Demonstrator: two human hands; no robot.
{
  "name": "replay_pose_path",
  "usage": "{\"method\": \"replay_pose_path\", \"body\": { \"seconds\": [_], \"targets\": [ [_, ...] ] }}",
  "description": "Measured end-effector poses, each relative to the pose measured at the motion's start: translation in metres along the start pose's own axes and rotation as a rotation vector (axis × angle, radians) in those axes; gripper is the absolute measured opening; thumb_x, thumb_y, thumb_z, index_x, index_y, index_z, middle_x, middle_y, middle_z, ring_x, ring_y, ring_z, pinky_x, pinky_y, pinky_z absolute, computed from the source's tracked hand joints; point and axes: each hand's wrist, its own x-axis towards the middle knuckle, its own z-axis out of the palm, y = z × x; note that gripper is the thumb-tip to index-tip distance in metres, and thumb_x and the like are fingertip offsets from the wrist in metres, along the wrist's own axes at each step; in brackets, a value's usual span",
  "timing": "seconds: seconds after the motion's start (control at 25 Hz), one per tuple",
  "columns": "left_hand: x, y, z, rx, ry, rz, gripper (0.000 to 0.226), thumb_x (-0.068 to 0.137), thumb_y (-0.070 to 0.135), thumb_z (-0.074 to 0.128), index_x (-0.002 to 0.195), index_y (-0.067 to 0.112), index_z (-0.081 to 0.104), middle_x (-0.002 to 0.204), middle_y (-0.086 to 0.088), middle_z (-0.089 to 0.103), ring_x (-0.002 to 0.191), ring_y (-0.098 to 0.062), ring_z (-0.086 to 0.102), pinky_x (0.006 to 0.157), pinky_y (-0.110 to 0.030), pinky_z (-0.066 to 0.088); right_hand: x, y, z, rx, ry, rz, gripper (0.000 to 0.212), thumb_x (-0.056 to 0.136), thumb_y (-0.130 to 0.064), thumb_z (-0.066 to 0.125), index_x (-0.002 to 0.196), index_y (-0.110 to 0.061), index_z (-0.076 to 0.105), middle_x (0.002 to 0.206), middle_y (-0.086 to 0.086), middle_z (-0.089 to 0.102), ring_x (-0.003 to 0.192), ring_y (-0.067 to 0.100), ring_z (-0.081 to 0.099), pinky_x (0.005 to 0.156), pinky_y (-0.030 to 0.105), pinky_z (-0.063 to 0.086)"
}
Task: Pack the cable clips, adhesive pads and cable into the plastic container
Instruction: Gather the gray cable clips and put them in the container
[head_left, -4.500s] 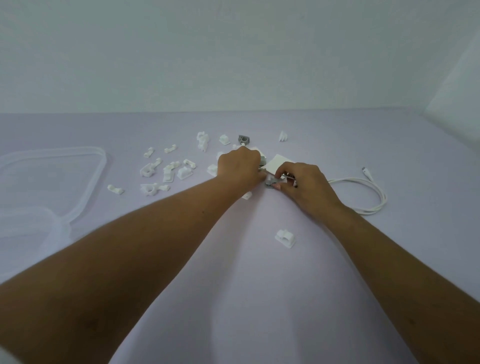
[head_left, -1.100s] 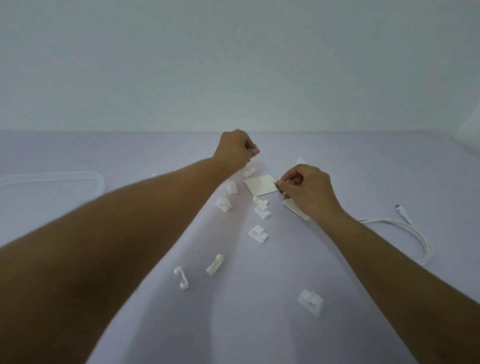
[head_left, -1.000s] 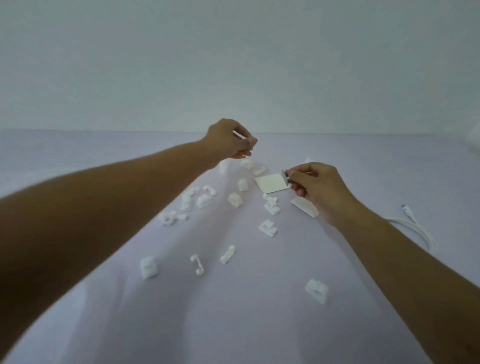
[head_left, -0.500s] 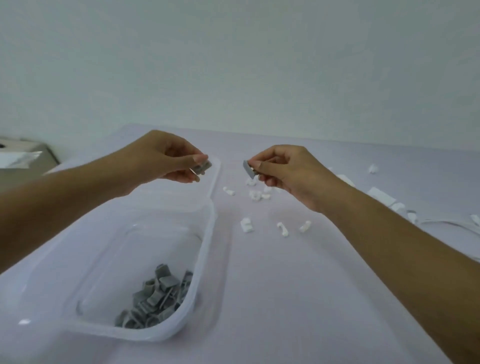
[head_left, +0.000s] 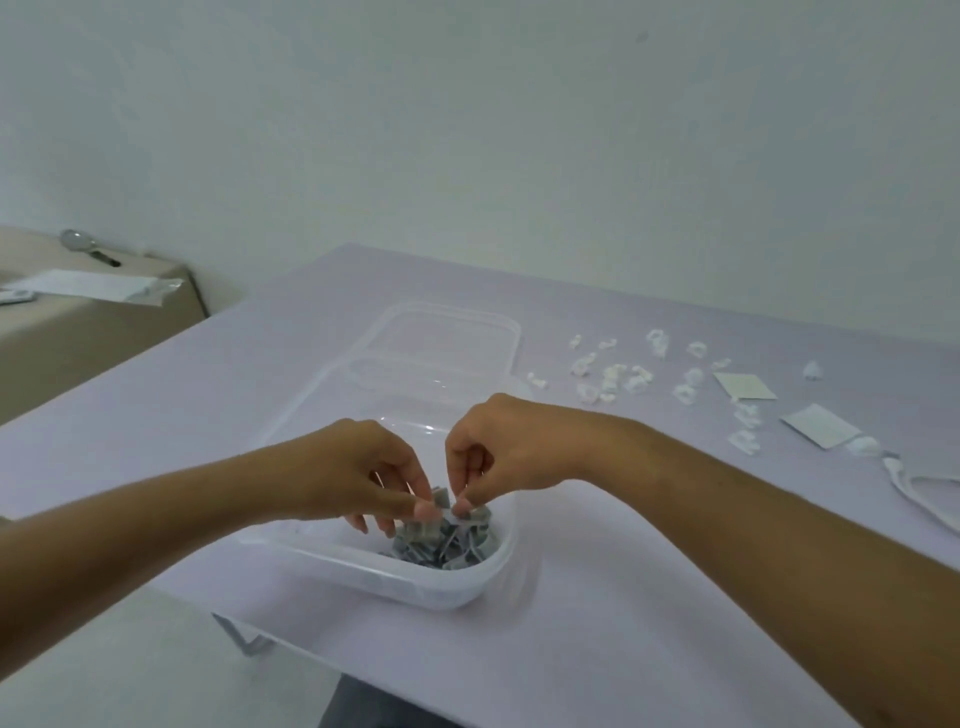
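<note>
Left hand (head_left: 358, 478) and right hand (head_left: 501, 447), pinching grey clips (head_left: 440, 499), have come together down inside the container (head_left: 415, 590).

Plain pale wall (head_left: 467, 130) across the whole upper half of the frame, softly and evenly lit, with one small dark speck (head_left: 643, 37) at top right. Below it, the table (head_left: 234, 415) under a lilac cover runs from the centre out to the right edge. At the left edge sits a low beige cabinet (head_left: 93, 343), with a white sheet (head_left: 83, 285) and what looks like a magnifying glass (head_left: 85, 245) on top. Lower left shows pale floor (head_left: 119, 665), and a metal table leg (head_left: 244, 636) peeks out under the cover.
</note>
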Motion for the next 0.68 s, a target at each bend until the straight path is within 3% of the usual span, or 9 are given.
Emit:
{"method": "replay_pose_path", "body": {
  "seconds": [0.16,0.32,0.52,0.68],
  "targets": [
    [-0.003,0.003,0.002,0.018,0.009,0.020,0.015,0.085,0.036,0.068,0.091,0.024,0.074,0.081,0.011,0.076,0.072,-0.002,0.072,0.060,-0.018,0.055,-0.006,0.006,0.002,0.071,0.139,-0.037,0.017,0.083,-0.025,0.072,0.089,-0.009,0.070,0.084,0.002,0.072,0.079,0.015,0.068,0.077,0.035,0.058],
    [0.009,0.022,-0.008,-0.009,0.127,0.098,0.015,0.086,0.029,0.066,0.091,0.017,0.074,0.078,0.005,0.077,0.067,-0.005,0.072,0.056,-0.018,0.054,-0.024,0.028,-0.012,0.269,0.481,-0.073,0.009,0.082,-0.015,0.073,0.084,-0.006,0.072,0.075,0.000,0.070,0.067,0.003,0.064,0.069,0.014,0.053],
    [0.058,0.066,-0.025,-0.011,0.345,0.242,0.014,0.088,0.023,0.065,0.091,0.011,0.073,0.077,0.001,0.076,0.064,-0.005,0.071,0.055,-0.015,0.055,-0.060,0.098,-0.037,0.443,0.803,0.223,0.002,0.082,-0.006,0.070,0.083,-0.007,0.071,0.066,-0.003,0.068,0.050,-0.005,0.060,0.055,0.010,0.049],
    [0.112,0.091,-0.019,0.212,0.376,0.316,0.017,0.086,0.025,0.068,0.090,0.008,0.072,0.075,0.003,0.073,0.062,-0.001,0.068,0.061,-0.010,0.054,-0.078,0.147,-0.023,0.399,0.819,0.373,0.003,0.083,0.000,0.068,0.083,-0.003,0.069,0.065,0.001,0.066,0.046,-0.005,0.060,0.050,0.007,0.048]
  ]
}}
